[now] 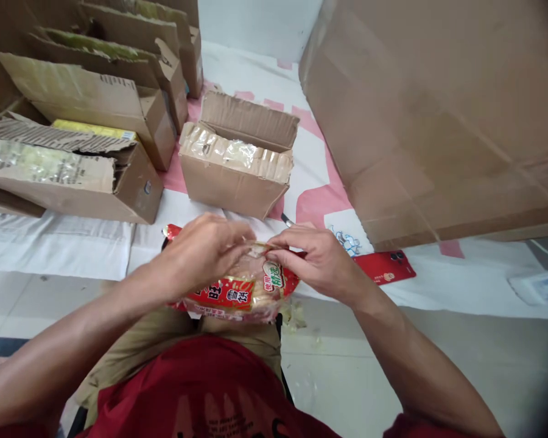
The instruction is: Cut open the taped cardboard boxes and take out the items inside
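Pinching red snack bag (237,295), mostly below right hand (317,261), by its top edge. Cannot tell grip of blurred left hand (207,246).

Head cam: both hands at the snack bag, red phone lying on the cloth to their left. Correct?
Not quite, the side is wrong. The head view shows the red phone lying on the cloth to the right of both hands. The rest stands: left hand and right hand are at the snack bag.
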`<state>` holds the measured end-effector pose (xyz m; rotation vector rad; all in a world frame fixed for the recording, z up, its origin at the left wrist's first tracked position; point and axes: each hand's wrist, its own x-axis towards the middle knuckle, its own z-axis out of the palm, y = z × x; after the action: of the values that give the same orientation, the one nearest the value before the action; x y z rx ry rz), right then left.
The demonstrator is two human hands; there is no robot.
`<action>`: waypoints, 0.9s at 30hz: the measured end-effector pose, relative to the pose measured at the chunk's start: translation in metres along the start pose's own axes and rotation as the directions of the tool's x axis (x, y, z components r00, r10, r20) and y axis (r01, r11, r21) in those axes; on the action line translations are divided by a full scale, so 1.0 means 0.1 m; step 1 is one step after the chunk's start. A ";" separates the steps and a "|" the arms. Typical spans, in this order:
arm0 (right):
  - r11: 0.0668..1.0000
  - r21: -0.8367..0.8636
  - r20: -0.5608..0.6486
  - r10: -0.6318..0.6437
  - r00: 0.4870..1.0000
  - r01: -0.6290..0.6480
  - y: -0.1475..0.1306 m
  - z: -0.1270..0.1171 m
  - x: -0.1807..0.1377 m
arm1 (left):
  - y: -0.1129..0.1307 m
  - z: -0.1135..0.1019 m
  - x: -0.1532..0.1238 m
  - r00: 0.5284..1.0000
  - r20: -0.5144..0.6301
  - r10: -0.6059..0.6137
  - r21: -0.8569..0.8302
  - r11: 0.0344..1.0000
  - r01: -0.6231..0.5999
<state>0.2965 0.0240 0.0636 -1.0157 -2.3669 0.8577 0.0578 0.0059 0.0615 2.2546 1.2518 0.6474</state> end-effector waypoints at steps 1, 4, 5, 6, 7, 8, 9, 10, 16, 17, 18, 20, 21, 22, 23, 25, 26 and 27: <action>0.996 0.068 0.038 0.064 0.997 -0.066 0.05 -0.02 0.03 | -0.07 -0.04 0.07 0.996 0.057 -0.067 -0.094 0.993 0.072; 0.956 0.203 0.112 0.193 0.975 -0.212 0.21 -0.02 0.08 | -0.24 -0.12 0.21 0.963 0.210 -0.166 -0.283 0.933 0.223; 0.948 0.221 0.113 0.210 0.971 -0.231 0.26 -0.01 0.08 | -0.27 -0.12 0.23 0.960 0.225 -0.168 -0.310 0.921 0.234; 0.943 0.230 0.104 0.220 0.970 -0.239 0.29 0.01 0.08 | -0.30 -0.11 0.24 0.961 0.222 -0.166 -0.324 0.917 0.233; 0.941 0.235 0.095 0.225 0.970 -0.242 0.31 0.02 0.08 | -0.30 -0.09 0.25 0.964 0.209 -0.162 -0.330 0.916 0.226; 0.940 0.239 0.092 0.228 0.969 -0.244 0.32 0.04 0.07 | -0.30 -0.06 0.25 0.968 0.194 -0.159 -0.336 0.916 0.218; 0.938 0.243 0.094 0.230 0.969 -0.246 0.32 0.05 0.07 | -0.29 -0.02 0.26 0.970 0.189 -0.156 -0.343 0.915 0.214; 0.936 0.249 0.099 0.232 0.968 -0.250 0.32 0.05 0.07 | -0.27 0.02 0.26 0.968 0.199 -0.153 -0.348 0.912 0.216; 0.960 0.206 0.134 0.162 0.978 -0.188 0.33 -0.08 0.10 | -0.22 0.18 0.28 0.950 0.264 -0.170 -0.282 0.928 0.244; 0.961 0.205 0.128 0.161 0.979 -0.185 0.34 -0.11 0.11 | -0.22 0.19 0.28 0.949 0.260 -0.178 -0.277 0.928 0.250; 0.959 0.211 0.126 0.168 0.978 -0.192 0.34 -0.14 0.12 | -0.21 0.20 0.27 0.948 0.258 -0.185 -0.280 0.925 0.256; 0.948 0.226 0.160 0.190 0.969 -0.223 0.33 -0.17 0.15 | -0.20 0.22 0.27 0.948 0.259 -0.185 -0.295 0.919 0.261; 0.945 0.226 0.199 0.192 0.961 -0.235 0.32 -0.17 0.18 | -0.19 0.23 0.27 0.950 0.259 -0.176 -0.298 0.921 0.252; 0.944 0.222 0.239 0.189 0.953 -0.243 0.30 -0.16 0.20 | -0.17 0.22 0.28 0.953 0.257 -0.162 -0.294 0.926 0.236; 0.946 0.216 0.267 0.182 0.946 -0.243 0.28 -0.15 0.23 | -0.16 0.21 0.28 0.957 0.250 -0.148 -0.285 0.933 0.218; 0.955 0.207 0.257 0.155 0.954 -0.212 0.23 -0.11 0.27 | -0.13 0.16 0.29 0.966 0.223 -0.134 -0.267 0.944 0.192; 0.963 0.202 0.215 0.135 0.967 -0.179 0.21 -0.09 0.28 | -0.12 0.11 0.29 0.970 0.206 -0.130 -0.262 0.948 0.183; 0.972 0.189 0.159 0.107 0.982 -0.136 0.19 -0.07 0.29 | -0.11 0.06 0.29 0.974 0.188 -0.124 -0.260 0.950 0.171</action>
<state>0.2909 0.0591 0.0596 -1.0552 -2.2978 1.2290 0.0680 0.0356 0.0556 1.9241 1.1568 0.5245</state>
